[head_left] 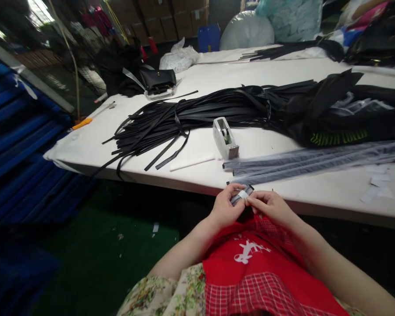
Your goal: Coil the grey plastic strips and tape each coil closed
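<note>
Near the table's front edge, my left hand (228, 205) is closed around the end of a dark strap bundle in clear plastic (237, 198). A white paper label (242, 194) lies across this bundle. The fingers of my right hand (272, 205) are pinched together at the label's right edge; exactly what lies under the fingertips is hidden. Just beyond my hands, several plastic-wrapped black straps (303, 163) lie lengthwise on the table. A grey tape dispenser (225, 139) stands behind their left ends.
Loose black straps (184, 116) are tied in a long bundle across the white table (145, 173). A thin white stick (192, 164) lies left of the dispenser. White paper slips (377, 182) are at right. An orange-handled tool (82, 123) rests at the left edge, beside blue stacked slats (19, 145).
</note>
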{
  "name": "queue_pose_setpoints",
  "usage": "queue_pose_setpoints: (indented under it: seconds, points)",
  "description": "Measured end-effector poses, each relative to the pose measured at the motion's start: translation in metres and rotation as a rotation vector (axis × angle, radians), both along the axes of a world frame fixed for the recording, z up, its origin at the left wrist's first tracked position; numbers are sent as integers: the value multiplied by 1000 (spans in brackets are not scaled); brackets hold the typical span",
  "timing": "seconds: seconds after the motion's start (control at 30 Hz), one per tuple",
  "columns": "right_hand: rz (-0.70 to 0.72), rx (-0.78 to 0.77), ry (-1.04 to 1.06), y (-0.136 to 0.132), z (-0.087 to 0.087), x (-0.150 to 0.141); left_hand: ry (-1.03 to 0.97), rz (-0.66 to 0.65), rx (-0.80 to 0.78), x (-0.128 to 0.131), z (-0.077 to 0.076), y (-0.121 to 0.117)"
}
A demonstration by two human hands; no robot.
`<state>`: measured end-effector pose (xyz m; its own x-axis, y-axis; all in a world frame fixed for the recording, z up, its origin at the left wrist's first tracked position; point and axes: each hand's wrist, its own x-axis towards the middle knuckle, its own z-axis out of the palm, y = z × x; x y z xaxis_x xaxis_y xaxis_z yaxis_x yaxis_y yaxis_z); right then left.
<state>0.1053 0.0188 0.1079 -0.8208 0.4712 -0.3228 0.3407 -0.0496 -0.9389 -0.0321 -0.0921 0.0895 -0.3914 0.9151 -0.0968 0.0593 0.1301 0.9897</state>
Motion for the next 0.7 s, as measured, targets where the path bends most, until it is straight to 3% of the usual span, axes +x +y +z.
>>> queue_pose_setpoints:
  seconds: [0.27, 0.43, 0.6, 0.7]
  points:
    - [-28, -51, -71, -3, -1, -3, 443, 3, -58, 4, 12, -7]
    - [-57, -103, -86, -6, -9, -1, 492, 37, -85, 6, 13, -7]
    - [31, -270, -53, -3, -18, 6, 607, 80, -72, 7, 11, -4]
    - [21, -293, -8, -1, -18, 8, 685, 96, -33, 10, 9, -4]
